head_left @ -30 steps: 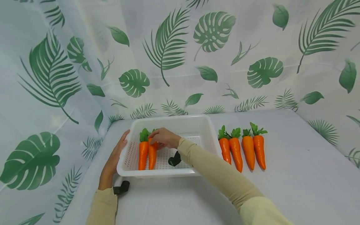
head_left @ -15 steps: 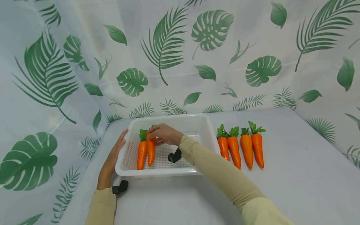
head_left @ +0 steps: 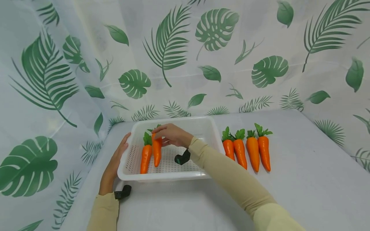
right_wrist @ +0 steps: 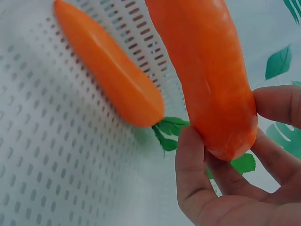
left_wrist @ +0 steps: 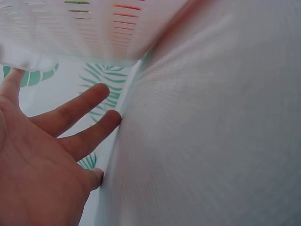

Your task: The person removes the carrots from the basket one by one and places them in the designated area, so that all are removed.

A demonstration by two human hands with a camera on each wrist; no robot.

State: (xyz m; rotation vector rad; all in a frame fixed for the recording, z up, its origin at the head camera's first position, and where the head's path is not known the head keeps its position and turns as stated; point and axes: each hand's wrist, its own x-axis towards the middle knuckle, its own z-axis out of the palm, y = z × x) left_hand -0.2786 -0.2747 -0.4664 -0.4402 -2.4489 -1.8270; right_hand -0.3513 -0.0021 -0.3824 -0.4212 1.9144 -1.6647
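My right hand (head_left: 173, 134) pinches an orange carrot (head_left: 157, 149) by its thick leafy end, over the left part of a white slotted basket (head_left: 166, 177). In the right wrist view the thumb and fingers grip that carrot (right_wrist: 211, 70) from both sides. A second carrot (head_left: 145, 158) lies in the basket along its left side, green leaves toward the back. My left hand (head_left: 115, 160) is at the basket's left wall, fingertips near the rim. Seen from the left wrist, the fingers of that hand (left_wrist: 42, 155) are spread and straight, one fingertip touching the rim.
To the right of the basket, several carrots (head_left: 252, 154) lie in a row on the pale table (head_left: 303, 179), leaves toward the back. A leaf-printed curtain (head_left: 185, 57) hangs behind and on the left. A black wrist camera (head_left: 182, 157) sits under the right wrist.
The carrot in my right hand has risen off the basket floor and shifted slightly right. My left hand stays at the basket's left side. The head view has shifted a little.
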